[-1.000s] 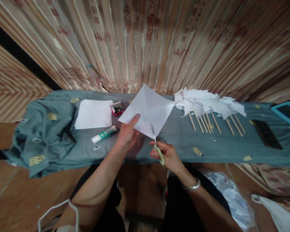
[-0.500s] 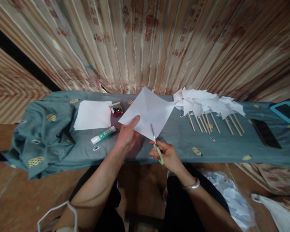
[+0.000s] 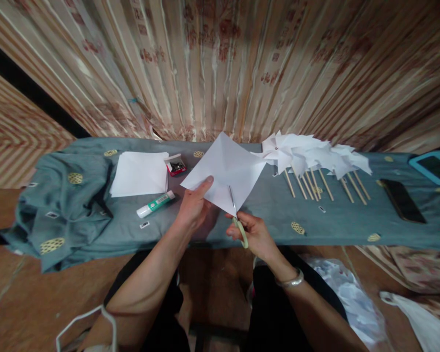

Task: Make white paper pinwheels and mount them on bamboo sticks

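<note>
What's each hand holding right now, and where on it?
Left hand pinches the paper by its near left edge. Right hand grips the scissors by their handles.

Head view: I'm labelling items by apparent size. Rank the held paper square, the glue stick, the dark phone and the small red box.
1. held paper square, nearer the camera
2. dark phone
3. glue stick, close to the phone, unsure
4. small red box

A single head-worn camera looks forward and down from close above the cloth-covered table (image 3: 333, 225), facing the curtain (image 3: 220, 63).
</note>
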Tool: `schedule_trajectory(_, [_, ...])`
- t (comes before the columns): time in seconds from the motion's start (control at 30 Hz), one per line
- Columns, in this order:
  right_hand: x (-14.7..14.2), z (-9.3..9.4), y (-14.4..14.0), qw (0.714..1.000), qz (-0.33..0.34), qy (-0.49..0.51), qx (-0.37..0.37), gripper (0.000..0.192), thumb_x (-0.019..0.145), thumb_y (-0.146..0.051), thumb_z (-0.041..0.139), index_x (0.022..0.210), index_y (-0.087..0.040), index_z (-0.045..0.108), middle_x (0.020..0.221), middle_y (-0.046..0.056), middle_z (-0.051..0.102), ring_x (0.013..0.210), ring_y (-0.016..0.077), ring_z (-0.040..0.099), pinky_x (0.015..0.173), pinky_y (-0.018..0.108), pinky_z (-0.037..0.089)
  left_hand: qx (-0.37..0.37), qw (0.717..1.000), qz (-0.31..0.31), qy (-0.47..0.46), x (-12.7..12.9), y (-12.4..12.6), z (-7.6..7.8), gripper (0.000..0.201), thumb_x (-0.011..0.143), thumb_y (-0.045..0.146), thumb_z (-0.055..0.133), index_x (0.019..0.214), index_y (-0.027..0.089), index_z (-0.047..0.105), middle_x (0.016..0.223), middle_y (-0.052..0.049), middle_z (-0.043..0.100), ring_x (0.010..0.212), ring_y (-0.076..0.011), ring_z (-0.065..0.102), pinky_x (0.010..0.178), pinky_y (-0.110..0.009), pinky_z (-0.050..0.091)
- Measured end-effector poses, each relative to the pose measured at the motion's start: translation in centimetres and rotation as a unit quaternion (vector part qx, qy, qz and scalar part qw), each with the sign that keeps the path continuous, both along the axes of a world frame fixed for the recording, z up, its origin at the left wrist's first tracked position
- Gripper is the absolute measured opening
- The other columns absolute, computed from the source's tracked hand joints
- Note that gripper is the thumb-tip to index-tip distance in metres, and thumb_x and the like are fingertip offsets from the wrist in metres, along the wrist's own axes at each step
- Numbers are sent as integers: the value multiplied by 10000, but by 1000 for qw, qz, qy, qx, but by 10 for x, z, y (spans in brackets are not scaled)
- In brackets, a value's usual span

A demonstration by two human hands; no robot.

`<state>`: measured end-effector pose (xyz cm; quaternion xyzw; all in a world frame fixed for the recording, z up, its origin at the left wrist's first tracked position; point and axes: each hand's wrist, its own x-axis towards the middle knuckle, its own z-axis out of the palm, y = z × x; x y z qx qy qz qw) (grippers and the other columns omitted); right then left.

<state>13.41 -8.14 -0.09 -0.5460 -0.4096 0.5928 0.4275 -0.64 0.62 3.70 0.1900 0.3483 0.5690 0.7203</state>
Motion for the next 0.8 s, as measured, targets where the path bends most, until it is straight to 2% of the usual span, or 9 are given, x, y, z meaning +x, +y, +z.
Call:
schedule_trajectory(0.13, [0,0,0,1000,-7,1,-9,432,572,-424,849,891,-172,705,607,-38,633,516,94,518,496,233,404,1,1000,-3,-2,1,-1,-1,376,634,201,840,971,141,687,865,-11,753,719,-148,690,707,-264,546])
schedule_trajectory(0.27, [-1,1,0,1000,-13,5,-15,429,561,-418,852,878,-177,695,597,-42,627,506,95,516,507,241,413,0,1000,-2,6,1,0,-4,350,668,204,817,985,133,684,882,-23,749,744,-159,689,762,-293,543])
schedule_trajectory(0.37, [1,1,0,1000,2,-8,2,323,604,-413,831,742,-176,661,598,-35,618,537,93,522,525,231,408,-2,1000,-6,11,1,-1,-5,335,679,210,809,980,130,685,893,-30,746,758,-161,687,783,-302,540])
schedule_trajectory(0.47, [2,-1,0,1000,15,-18,18,300,639,-409,811,663,-174,627,592,-33,606,547,87,507,524,221,392,-2,1000,-14,10,2,-2,-6,329,674,215,813,965,133,685,898,-31,744,767,-164,687,771,-302,545])
schedule_trajectory(0.6, [3,-3,1,1000,13,-16,17,297,638,-410,811,659,-174,631,576,-33,597,537,88,498,513,222,386,-3,1000,-6,13,3,-2,-6,316,668,217,816,942,133,681,871,-26,740,748,-156,681,766,-297,545])
schedule_trajectory(0.8, [0,-3,1,1000,0,7,4,330,606,-419,824,782,-179,681,595,-28,620,514,91,500,497,227,395,-5,1000,-6,13,2,-3,-6,303,663,214,819,919,130,680,859,-27,737,736,-155,674,755,-294,539])
